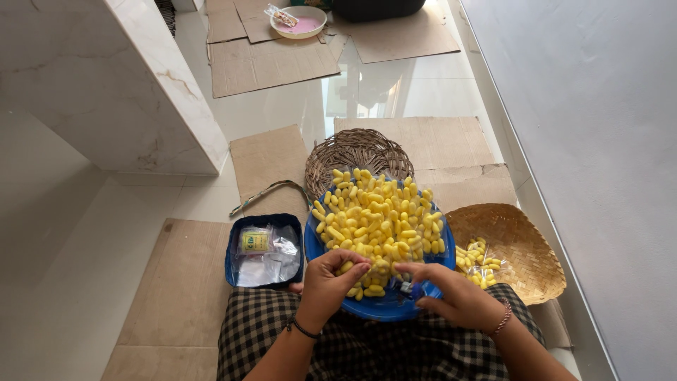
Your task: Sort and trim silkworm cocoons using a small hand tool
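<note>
Sorting yellow snack pieces on a blue round tray

Cardboard sheets (185,282) cover the floor under the blue round tray (317,248), still heaped with yellow snack pieces (377,219). Right of the tray, a woven basket (525,247) holds only a few bagged pieces, so most looks left to do. Left of it sits a blue tin (233,248) of plastic bags. At the tray's near edge, the left hand (326,282) curls around pieces; the right hand (455,293) pinches something small.

The small grey-blue object (407,287) under the right hand (451,293) is too small to tell; the black container (374,8) is cut by the top edge.
</note>
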